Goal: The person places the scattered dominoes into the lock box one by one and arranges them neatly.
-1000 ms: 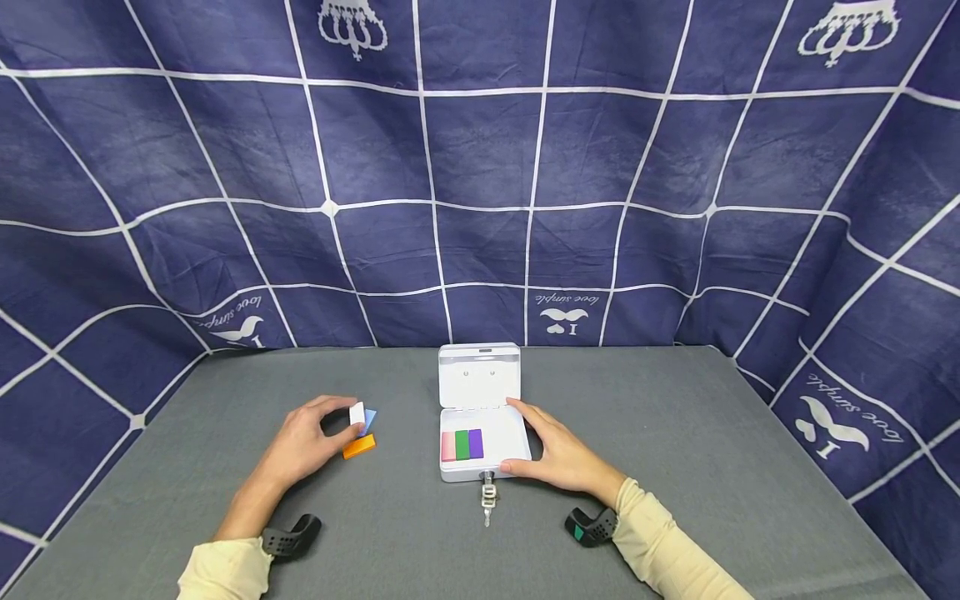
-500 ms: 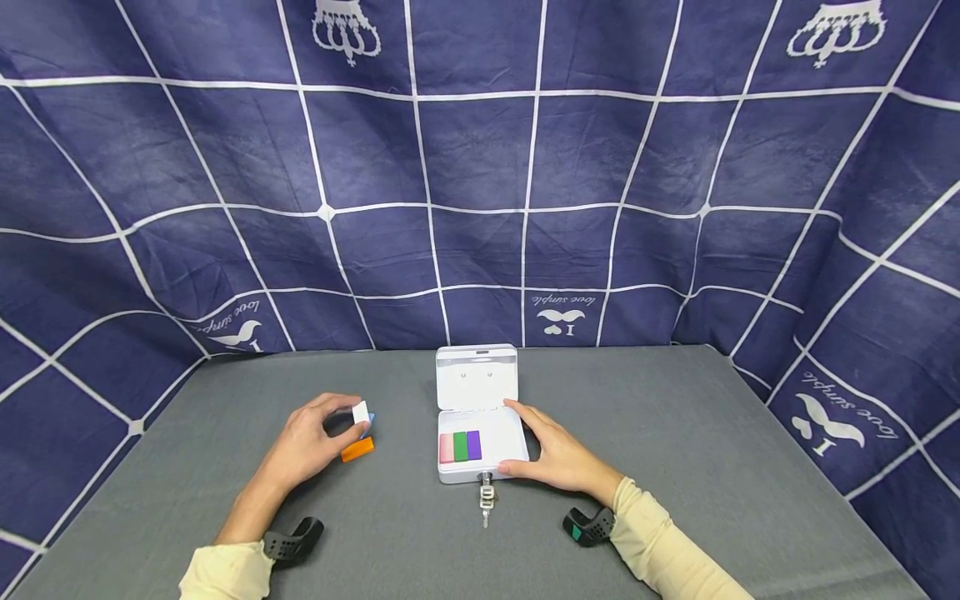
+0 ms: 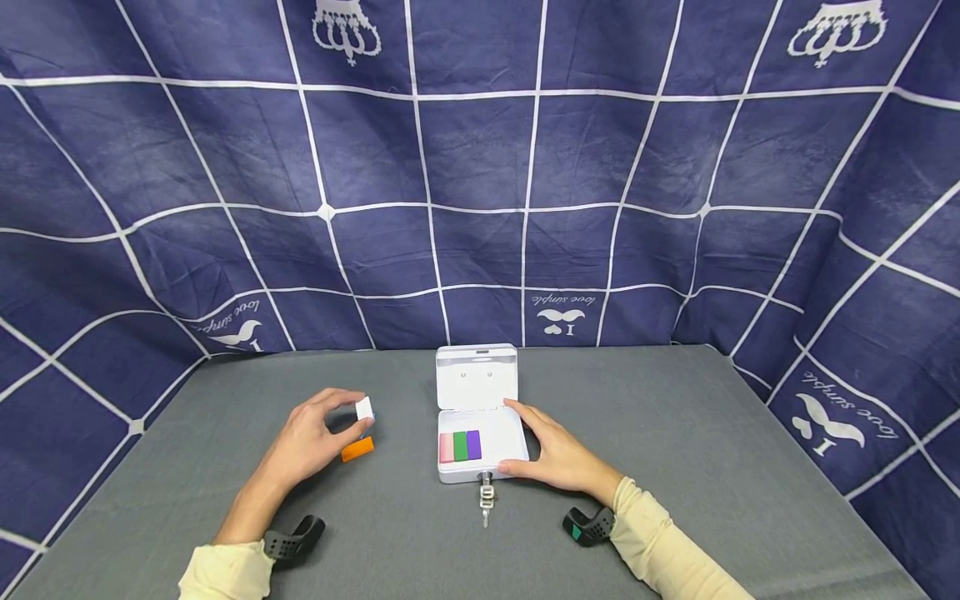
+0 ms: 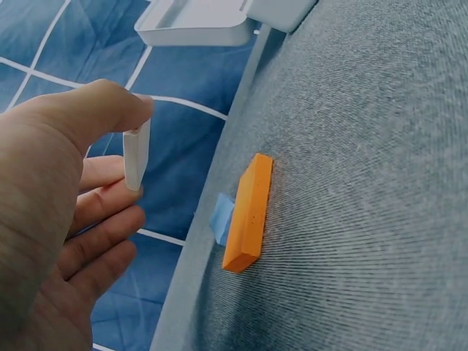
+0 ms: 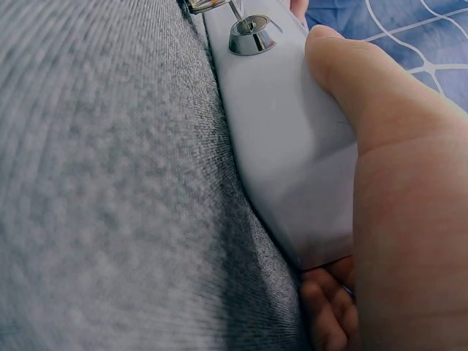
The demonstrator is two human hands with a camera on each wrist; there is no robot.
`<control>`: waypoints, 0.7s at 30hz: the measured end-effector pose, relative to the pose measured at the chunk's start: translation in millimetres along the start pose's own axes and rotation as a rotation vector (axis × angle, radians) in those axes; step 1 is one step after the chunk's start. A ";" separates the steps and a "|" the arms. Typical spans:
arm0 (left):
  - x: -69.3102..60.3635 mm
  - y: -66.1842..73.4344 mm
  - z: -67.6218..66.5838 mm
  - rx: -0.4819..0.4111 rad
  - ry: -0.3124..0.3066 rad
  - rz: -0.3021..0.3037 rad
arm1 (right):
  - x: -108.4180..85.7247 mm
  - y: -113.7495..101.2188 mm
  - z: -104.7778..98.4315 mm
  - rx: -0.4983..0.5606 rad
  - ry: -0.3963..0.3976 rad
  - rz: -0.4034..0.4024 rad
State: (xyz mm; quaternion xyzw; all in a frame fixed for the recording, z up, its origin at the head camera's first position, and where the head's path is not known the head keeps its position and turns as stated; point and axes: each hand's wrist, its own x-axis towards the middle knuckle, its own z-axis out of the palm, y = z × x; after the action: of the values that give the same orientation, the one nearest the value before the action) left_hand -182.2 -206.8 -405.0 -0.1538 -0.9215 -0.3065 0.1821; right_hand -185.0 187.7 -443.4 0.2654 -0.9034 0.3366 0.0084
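Observation:
My left hand [image 3: 307, 437] pinches a small white block [image 3: 364, 408] between thumb and fingertips, above the table. Just below it, an orange block [image 4: 250, 212] lies on the grey cloth, with a light blue block [image 4: 221, 219] behind it, partly hidden in the left wrist view. At the centre stands a white metal cash box [image 3: 501, 433] with its lid raised. Inside, at the left, a pink block [image 3: 446, 447], a green block [image 3: 460, 446] and a purple block [image 3: 473, 445] sit side by side. My right hand [image 3: 562, 454] grips the box's right side, thumb at the front edge.
Keys [image 3: 487, 497] hang from the lock [image 5: 252, 35] on the box's front. The raised lid [image 3: 477, 379] stands at the back of the box. A blue curtain with white lines [image 3: 480, 167] hangs behind the grey table [image 3: 637, 392].
The left hand has lifted the white block slightly and shifted it a little to the right, over the blue block. The right hand keeps its hold on the box. The camera view shifted slightly early on.

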 end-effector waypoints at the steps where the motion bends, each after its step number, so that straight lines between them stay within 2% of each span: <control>1: 0.1 0.3 0.0 -0.001 -0.001 0.001 | 0.1 0.1 0.1 -0.001 -0.002 0.004; 6: -1.0 1.5 1.5 0.000 0.002 0.005 | 1.2 0.4 0.7 -0.003 -0.008 0.007; 16: 0.6 10.0 9.2 0.001 0.011 0.087 | -0.3 -2.6 -1.8 0.011 -0.009 0.005; 21: 0.9 16.3 8.4 -0.013 0.013 0.098 | -0.8 -4.4 -2.3 0.018 -0.011 0.009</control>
State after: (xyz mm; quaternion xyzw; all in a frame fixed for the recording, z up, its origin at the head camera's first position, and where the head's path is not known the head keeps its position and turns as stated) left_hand -178.5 -188.9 -402.6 -0.1979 -0.9097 -0.3040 0.2019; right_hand -182.6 186.7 -439.1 0.2634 -0.9015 0.3433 -0.0003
